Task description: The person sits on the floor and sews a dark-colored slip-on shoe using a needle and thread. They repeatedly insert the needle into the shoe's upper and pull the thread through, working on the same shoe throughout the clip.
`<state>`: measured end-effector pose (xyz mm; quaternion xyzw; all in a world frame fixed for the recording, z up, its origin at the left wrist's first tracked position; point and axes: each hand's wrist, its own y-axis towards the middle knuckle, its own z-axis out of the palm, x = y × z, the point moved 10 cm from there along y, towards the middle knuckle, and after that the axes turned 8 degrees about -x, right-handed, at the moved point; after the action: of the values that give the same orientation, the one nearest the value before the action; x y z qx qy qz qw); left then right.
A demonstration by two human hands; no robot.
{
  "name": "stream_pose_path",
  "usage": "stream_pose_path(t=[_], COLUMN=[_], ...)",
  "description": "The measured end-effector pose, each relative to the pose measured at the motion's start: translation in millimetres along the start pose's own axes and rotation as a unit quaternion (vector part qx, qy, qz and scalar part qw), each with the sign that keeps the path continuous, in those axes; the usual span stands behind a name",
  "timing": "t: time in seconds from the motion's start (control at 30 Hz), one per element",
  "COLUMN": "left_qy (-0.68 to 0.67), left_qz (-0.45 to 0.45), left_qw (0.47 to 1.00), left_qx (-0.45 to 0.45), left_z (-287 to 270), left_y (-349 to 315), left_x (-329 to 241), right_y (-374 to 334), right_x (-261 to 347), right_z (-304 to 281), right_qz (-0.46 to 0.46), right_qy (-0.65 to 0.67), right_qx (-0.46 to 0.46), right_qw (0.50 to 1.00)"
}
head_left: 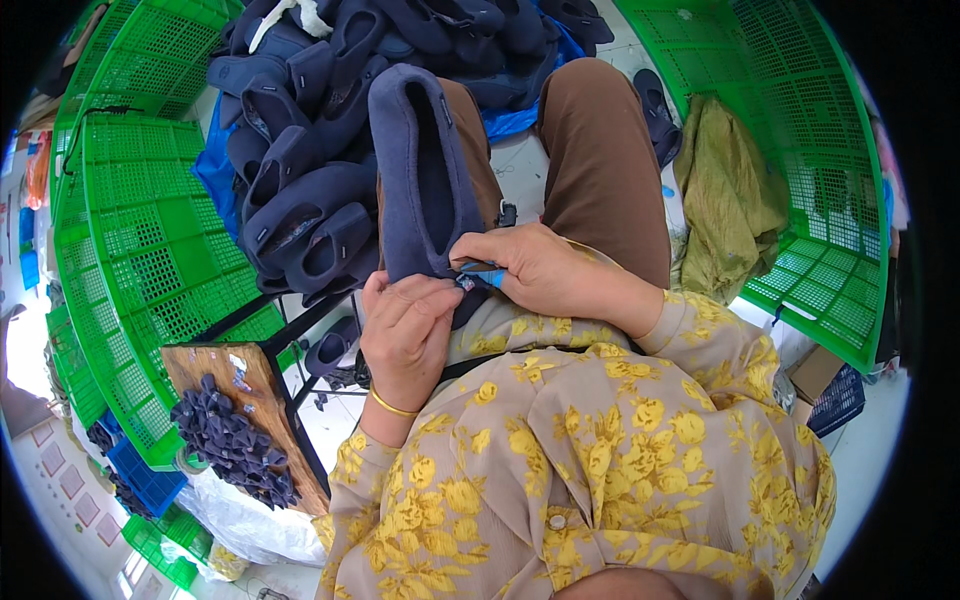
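A navy-blue fabric slip-on shoe [395, 165] lies across my left thigh, toe pointing away and opening up. Its near end is pinched in the closed fingers of my left hand [408, 325], which wears a gold-coloured bangle. My right hand [555, 275] is closed around a small tool with a dark blade and blue grip [487, 274]. The blade rests against or just beside the near end of the shoe, close to my left fingertips. A small shiny bit shows there, too small to make out. The underside of the shoe is hidden.
A heap of similar navy shoes [305, 190] on blue sheeting fills the floor ahead and left. Green plastic crates [150, 190] stand at left and another crate [800, 130] at right, beside an olive sack [725, 200]. Dark fabric scraps [230, 440] cover a wooden board [275, 400] at left.
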<state>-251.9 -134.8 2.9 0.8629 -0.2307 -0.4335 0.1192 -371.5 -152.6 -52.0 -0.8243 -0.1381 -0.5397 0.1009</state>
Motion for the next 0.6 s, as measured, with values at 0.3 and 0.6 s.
stream_pose_path(t=[0.3, 0.6], left_qy=[0.006, 0.002], left_qz=[0.008, 0.001], left_qw=[1.0, 1.0], left_qx=[-0.008, -0.027], left_z=[2.0, -1.0], left_y=[-4.4, -3.2], left_x=[0.4, -2.7], right_y=[-0.3, 16.0], right_x=[-3.2, 10.1], right_z=[9.4, 2.5], right_qz=[0.006, -0.046], right_qy=[-0.027, 0.008], right_qx=[-0.016, 0.011], right_qw=[0.999, 0.999])
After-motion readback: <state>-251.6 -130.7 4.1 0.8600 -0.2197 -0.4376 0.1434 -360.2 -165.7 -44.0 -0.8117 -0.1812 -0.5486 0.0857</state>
